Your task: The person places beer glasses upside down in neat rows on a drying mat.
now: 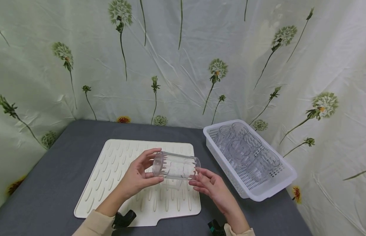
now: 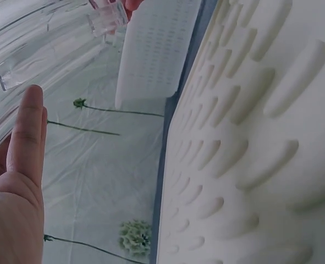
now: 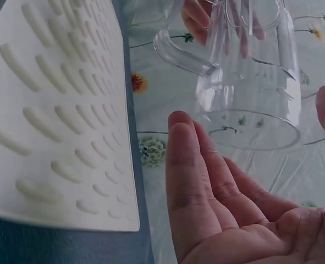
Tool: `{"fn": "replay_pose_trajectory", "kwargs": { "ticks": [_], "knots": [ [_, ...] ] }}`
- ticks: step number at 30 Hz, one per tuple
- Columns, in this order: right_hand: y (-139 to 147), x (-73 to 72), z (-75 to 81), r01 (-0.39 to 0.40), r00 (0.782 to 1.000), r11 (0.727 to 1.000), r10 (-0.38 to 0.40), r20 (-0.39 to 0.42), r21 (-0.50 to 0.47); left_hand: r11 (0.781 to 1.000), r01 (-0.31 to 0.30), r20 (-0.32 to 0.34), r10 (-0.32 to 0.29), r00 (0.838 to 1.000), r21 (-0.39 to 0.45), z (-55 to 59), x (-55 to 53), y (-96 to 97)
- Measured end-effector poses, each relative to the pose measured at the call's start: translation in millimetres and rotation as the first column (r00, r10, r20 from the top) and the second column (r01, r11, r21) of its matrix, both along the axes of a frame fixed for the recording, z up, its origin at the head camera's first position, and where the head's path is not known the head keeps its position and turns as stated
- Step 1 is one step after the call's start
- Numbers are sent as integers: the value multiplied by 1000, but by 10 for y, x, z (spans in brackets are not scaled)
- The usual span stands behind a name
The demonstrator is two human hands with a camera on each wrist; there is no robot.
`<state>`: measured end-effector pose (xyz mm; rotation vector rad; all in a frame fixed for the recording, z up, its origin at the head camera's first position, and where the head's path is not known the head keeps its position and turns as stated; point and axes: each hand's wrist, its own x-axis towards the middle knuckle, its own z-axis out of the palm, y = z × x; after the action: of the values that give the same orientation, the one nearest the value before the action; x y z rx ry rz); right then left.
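A clear glass mug (image 1: 178, 166) lies sideways in the air over the cream ridged mat (image 1: 109, 170). My left hand (image 1: 138, 173) grips its left end, fingers over the top and thumb below. At the mug's right end is my right hand (image 1: 211, 185), its fingertips right by the edge. In the right wrist view, the fingers (image 3: 184, 159) of that hand are nearly straight and the thumb stands apart on the other side of the mug. The mug's handle (image 3: 184, 58) sticks out to the side there, pointing downward in the head view.
A white perforated plastic basket (image 1: 227, 173) stands right of the mat, holding several clear glass mugs (image 1: 239, 150). The table bears a dark grey cloth (image 1: 53, 183). Behind it hangs a pale curtain (image 1: 177, 82) printed with flowers.
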<state>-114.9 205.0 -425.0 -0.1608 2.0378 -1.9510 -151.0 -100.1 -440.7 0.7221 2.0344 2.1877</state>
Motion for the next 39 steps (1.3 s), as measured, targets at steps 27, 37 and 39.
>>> {"fn": "replay_pose_trajectory", "kwargs": {
  "ticks": [27,37,39],
  "knots": [
    [318,-9,88,-27,991,986,48,-121,162,975,-181,-71,173,982,-128,-5,-108,-451],
    [452,31,150,3,984,979,33,-173,202,955,-248,-103,233,967,-161,53,-199,-671],
    [475,30,163,8,981,978,33,-192,209,953,-254,-106,239,965,-164,62,-219,-707]
  ]
}}
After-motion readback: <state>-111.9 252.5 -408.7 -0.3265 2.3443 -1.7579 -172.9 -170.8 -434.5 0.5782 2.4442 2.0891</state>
